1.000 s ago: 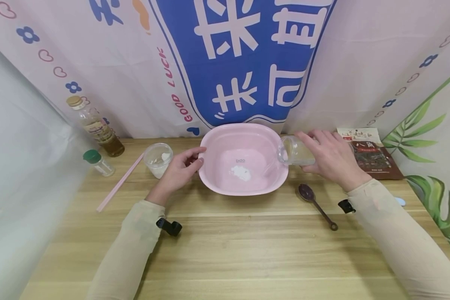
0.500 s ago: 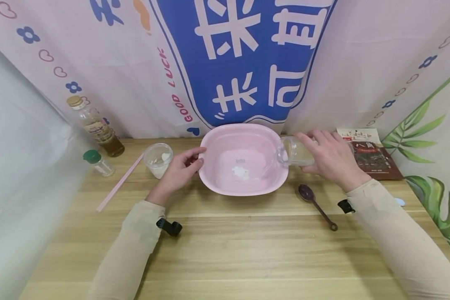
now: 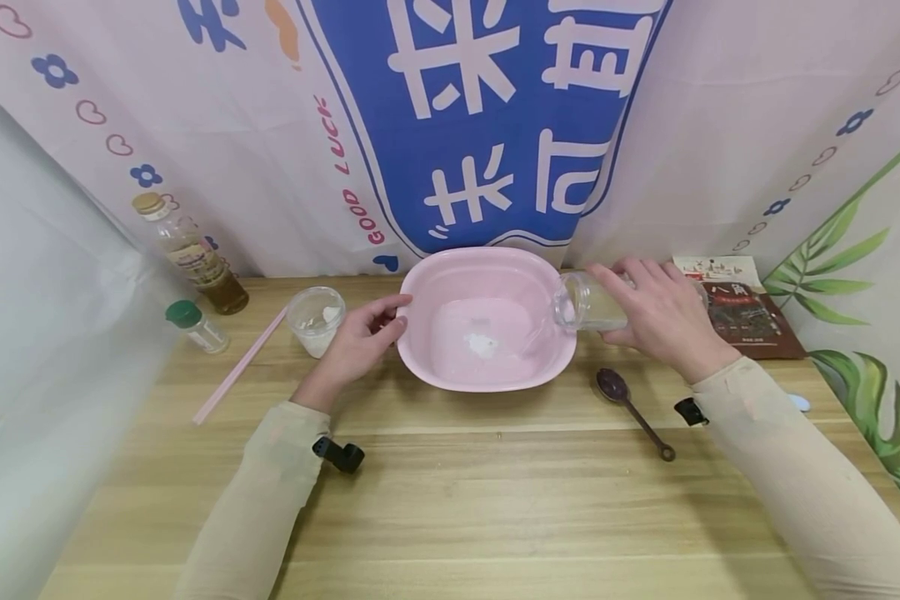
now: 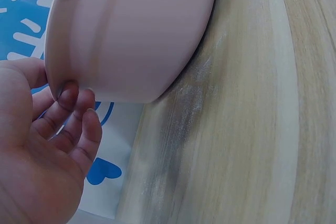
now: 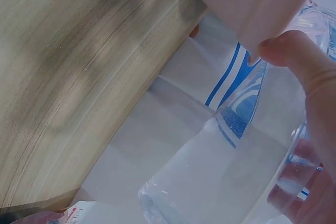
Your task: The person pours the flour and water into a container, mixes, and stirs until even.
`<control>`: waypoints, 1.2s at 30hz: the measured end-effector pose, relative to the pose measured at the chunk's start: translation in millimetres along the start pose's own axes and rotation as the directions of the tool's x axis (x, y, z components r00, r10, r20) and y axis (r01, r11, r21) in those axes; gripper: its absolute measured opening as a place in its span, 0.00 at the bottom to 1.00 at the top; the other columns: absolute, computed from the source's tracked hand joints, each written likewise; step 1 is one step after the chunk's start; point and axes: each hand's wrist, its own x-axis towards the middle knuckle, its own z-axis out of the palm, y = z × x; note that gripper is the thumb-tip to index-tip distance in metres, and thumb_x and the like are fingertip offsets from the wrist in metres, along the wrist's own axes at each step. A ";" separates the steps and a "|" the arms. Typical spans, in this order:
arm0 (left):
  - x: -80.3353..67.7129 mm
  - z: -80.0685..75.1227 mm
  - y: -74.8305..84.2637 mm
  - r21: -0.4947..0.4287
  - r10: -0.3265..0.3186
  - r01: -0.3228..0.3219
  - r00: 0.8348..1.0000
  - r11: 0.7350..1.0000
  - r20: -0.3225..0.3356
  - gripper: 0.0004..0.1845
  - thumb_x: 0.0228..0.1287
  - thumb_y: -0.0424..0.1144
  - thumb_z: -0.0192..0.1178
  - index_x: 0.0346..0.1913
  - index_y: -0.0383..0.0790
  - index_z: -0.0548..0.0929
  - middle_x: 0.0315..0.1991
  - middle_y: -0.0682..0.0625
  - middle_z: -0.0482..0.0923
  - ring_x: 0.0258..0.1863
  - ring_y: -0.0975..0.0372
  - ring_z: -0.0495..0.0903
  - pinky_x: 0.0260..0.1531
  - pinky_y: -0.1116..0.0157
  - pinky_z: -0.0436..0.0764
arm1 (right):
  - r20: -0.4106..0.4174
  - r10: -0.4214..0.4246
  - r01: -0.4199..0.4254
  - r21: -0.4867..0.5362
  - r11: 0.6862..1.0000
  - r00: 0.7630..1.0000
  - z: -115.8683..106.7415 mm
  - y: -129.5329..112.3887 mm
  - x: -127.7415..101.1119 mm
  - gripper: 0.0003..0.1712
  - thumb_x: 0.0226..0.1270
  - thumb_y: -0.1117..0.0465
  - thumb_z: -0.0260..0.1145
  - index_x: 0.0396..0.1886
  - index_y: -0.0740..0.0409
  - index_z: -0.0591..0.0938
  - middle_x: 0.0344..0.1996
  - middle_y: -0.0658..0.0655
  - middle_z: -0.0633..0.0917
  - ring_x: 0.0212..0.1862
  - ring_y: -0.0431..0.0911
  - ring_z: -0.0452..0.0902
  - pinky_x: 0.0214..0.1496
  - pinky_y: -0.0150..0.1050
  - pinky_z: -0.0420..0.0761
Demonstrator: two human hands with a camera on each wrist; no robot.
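Observation:
A pink basin point(image 3: 450, 375) stands on the wooden table, with a small patch of white powder point(image 3: 483, 345) on its floor under shallow clear liquid. My left hand point(image 3: 356, 346) pinches its left rim; in the left wrist view the thumb is over the edge and the fingers point(image 4: 68, 100) curl below it. Over the opposite rim, my right hand point(image 3: 663, 312) grips a clear jar point(image 3: 596, 304) lying nearly on its side. Its mouth points into the basin, and liquid runs out of it. The right wrist view shows clear liquid inside the jar point(image 5: 210, 177).
Left of the basin are a clear tub point(image 3: 317, 333) of white powder, pink chopsticks point(image 3: 240, 367), a green-capped shaker point(image 3: 197, 325) and an oil bottle point(image 3: 198, 254). On the right lie a dark spoon point(image 3: 633, 412) and a brown spice packet point(image 3: 746, 321). A printed cloth point(image 3: 255, 167) hangs behind.
Liquid has spread over the basin's floor. The white powder patch looks smaller and blurrier, and the printed lettering has faded from sight. Both hands and the jar hold almost the same place.

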 end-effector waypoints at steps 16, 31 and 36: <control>0.0 -0.1 -0.6 0.005 0.005 -0.005 1.000 1.000 0.000 0.23 0.81 0.38 0.58 0.74 0.39 0.80 0.49 0.39 0.79 0.43 0.53 0.76 0.37 0.72 0.78 | 0.015 -0.006 0.006 -0.010 1.000 1.000 -1.0 -0.6 1.1 0.61 0.37 0.48 0.94 0.75 0.51 0.74 0.53 0.66 0.84 0.52 0.65 0.82 0.51 0.61 0.81; -0.6 -0.4 -0.5 0.007 0.003 -0.003 1.000 1.000 -0.003 0.23 0.81 0.38 0.59 0.74 0.39 0.80 0.50 0.39 0.80 0.44 0.54 0.76 0.38 0.72 0.78 | -0.020 -0.029 0.029 -0.024 0.999 0.999 0.2 -0.2 1.3 0.61 0.36 0.49 0.94 0.74 0.50 0.75 0.52 0.66 0.85 0.51 0.65 0.82 0.50 0.61 0.81; -1.2 -0.4 0.3 0.009 0.005 -0.005 1.000 1.000 -0.001 0.23 0.81 0.38 0.59 0.74 0.39 0.79 0.50 0.39 0.79 0.44 0.54 0.76 0.38 0.72 0.78 | -0.028 -0.030 0.030 -0.023 0.999 0.999 0.1 -0.4 1.2 0.61 0.36 0.49 0.94 0.74 0.50 0.75 0.51 0.66 0.85 0.51 0.66 0.82 0.50 0.61 0.81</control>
